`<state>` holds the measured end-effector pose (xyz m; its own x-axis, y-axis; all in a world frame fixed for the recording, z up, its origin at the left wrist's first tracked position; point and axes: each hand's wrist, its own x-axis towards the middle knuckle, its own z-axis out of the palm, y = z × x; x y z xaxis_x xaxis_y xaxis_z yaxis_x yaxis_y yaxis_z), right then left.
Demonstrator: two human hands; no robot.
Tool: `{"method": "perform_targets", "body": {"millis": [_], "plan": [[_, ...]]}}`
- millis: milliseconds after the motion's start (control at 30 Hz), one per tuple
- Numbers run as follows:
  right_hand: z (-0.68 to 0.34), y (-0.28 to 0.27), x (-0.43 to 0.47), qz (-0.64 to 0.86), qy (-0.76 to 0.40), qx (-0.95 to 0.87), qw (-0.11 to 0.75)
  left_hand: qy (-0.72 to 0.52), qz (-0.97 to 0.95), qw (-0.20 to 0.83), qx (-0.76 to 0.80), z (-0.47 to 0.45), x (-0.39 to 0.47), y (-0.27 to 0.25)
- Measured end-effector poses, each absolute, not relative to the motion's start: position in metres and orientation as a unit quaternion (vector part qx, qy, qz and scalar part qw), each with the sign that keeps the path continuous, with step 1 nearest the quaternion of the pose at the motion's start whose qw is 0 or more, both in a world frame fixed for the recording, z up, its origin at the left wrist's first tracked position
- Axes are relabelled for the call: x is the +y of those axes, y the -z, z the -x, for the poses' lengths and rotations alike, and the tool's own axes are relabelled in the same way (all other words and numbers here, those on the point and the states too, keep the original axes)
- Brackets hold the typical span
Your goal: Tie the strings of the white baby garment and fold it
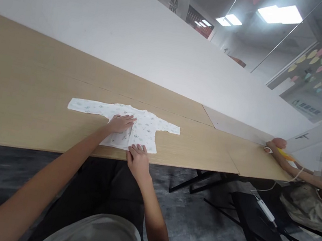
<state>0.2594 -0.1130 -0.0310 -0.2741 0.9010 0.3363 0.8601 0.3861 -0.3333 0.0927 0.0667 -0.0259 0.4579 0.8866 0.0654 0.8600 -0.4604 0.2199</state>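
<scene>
Presses white, printed long-sleeved cloth shirt (147, 131) by near edge of pale wood-grain worktop (201, 152) with flat, ungrasping left hand (121, 123); rests right hand (138, 158) on hem (151, 151), pinching or not unclear. Apparently smooths; probably needs even tension next.

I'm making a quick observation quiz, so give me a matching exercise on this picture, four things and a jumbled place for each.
1. white patterned shirt
2. left hand
3. right hand
4. power strip

A. at the shirt's bottom edge
B. on the black chair
C. spread out on the table
D. on the shirt's front, above its bottom edge

Pairs: 1-C, 2-D, 3-A, 4-B
</scene>
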Motion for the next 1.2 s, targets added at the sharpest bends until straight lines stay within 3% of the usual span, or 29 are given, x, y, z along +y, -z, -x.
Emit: {"method": "perform_targets", "body": {"millis": [633,1000,1200], "plan": [[-0.225,0.027,-0.125,0.540,-0.049,-0.809,0.227,-0.124,-0.855,0.110,0.492,-0.095,0.063,0.026],[-0.261,0.012,-0.097,0.530,-0.100,-0.796,0.275,-0.150,-0.825,0.033,0.543,-0.073,0.055,0.030],[-0.309,-0.003,-0.039,0.627,-0.095,-0.759,0.147,-0.111,-0.832,0.046,0.541,-0.059,0.053,0.030]]}}
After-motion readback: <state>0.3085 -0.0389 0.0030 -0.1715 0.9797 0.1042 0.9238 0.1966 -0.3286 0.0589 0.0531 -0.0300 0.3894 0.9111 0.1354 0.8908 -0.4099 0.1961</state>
